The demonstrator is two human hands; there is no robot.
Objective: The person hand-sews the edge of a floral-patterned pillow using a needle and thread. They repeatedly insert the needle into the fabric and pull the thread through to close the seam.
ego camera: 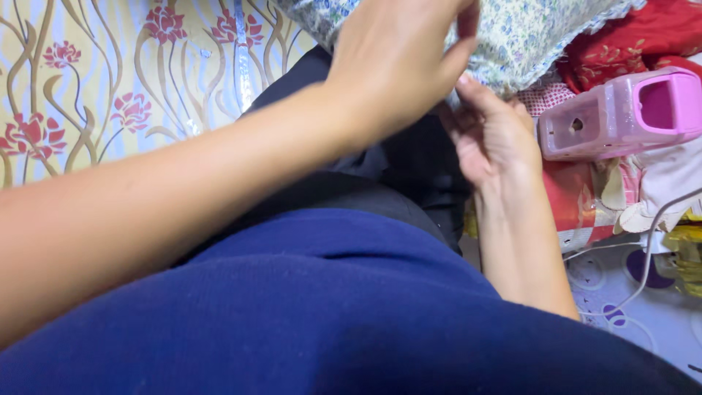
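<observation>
My left hand reaches across from the left and pinches the lower edge of a pale floral cloth with a scalloped trim. Just below it, my right hand has its palm turned up, fingertips meeting the same edge of the cloth beside the left thumb. Both hands sit over my dark trousers. My blue top fills the bottom of the view and hides my lap.
A pink plastic box-like object with an open end lies at the right on red patterned fabric. A white cable runs across a light printed sheet at lower right. A yellow mat with red flowers covers the left.
</observation>
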